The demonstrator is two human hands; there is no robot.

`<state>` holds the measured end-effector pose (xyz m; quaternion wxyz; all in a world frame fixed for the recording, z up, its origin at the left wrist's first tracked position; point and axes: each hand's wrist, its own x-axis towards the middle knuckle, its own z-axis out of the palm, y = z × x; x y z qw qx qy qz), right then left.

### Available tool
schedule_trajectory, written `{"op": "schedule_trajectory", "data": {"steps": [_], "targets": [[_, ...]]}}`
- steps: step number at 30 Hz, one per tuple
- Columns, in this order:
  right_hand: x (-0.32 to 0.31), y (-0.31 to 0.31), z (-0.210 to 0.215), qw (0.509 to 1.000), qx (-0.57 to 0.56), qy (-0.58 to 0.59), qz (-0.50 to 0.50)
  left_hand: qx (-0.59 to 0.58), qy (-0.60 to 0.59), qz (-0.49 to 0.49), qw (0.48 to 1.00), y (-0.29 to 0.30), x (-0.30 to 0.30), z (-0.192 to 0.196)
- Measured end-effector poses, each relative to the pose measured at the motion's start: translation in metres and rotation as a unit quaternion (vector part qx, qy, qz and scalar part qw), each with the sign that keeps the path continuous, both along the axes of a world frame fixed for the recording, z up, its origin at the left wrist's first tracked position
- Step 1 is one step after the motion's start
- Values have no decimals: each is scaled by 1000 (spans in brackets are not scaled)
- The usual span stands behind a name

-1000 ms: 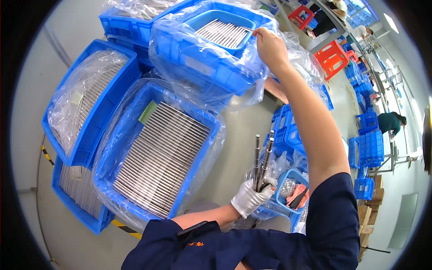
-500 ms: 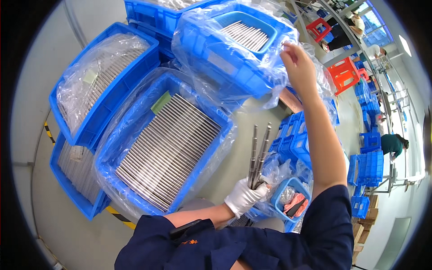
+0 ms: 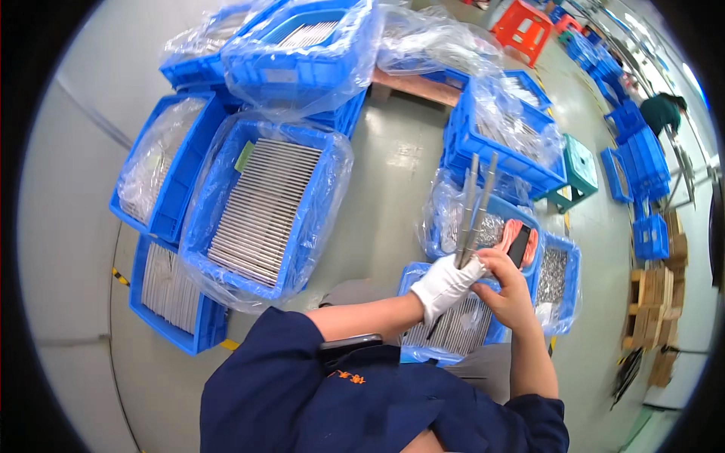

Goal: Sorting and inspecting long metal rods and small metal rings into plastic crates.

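Observation:
My left hand (image 3: pixel 442 287), in a white glove, is closed around a few slim metal rods (image 3: pixel 477 208). They stick up out of the fist, tilted slightly right, with stepped shiny shafts. My bare right hand (image 3: pixel 512 293) meets the glove at the rods' lower part, fingers curled in and thumb underneath. Its fingertips are partly hidden there. Beneath both hands is a blue bin (image 3: pixel 411 281) with rods lying side by side. Just beyond, a blue tub (image 3: pixel 536 226) holds small metal parts in plastic, a pink cloth (image 3: pixel 512 235) and a black object (image 3: pixel 519 248).
Left of me, a plastic-lined blue crate (image 3: pixel 198 226) holds a row of rods and a green slip. More crates (image 3: pixel 174 181) of rods stand beside and behind it. At right are a crate with plastic (image 3: pixel 498 155), a green stool (image 3: pixel 580 170) and a red stool (image 3: pixel 522 32).
My right hand has come down from the far crate to the rods at my left hand. My view has turned right, and the rods now stand over the tub.

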<state>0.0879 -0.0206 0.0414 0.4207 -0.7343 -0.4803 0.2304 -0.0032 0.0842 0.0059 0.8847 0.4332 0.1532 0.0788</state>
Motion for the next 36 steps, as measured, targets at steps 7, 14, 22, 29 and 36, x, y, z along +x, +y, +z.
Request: {"op": "schedule_trajectory", "data": {"steps": [7, 14, 22, 29, 36], "targets": [[-21, -108, -23, 933, 143, 182, -276, 92, -4, -196, 976, -72, 19, -12], [6, -156, -40, 801, 303, 393, -335, 147, 40, -271, 951, -88, 39, -1], [36, -211, -54, 729, 394, 438, -349, 244, 74, -371, 893, -133, 50, -19], [53, -234, -55, 701, 465, 416, -345, 225, 111, -452, 856, -144, 55, -6], [54, -228, -44, 732, 449, 395, -326, 288, 62, -474, 830, -130, 63, -7]]}}
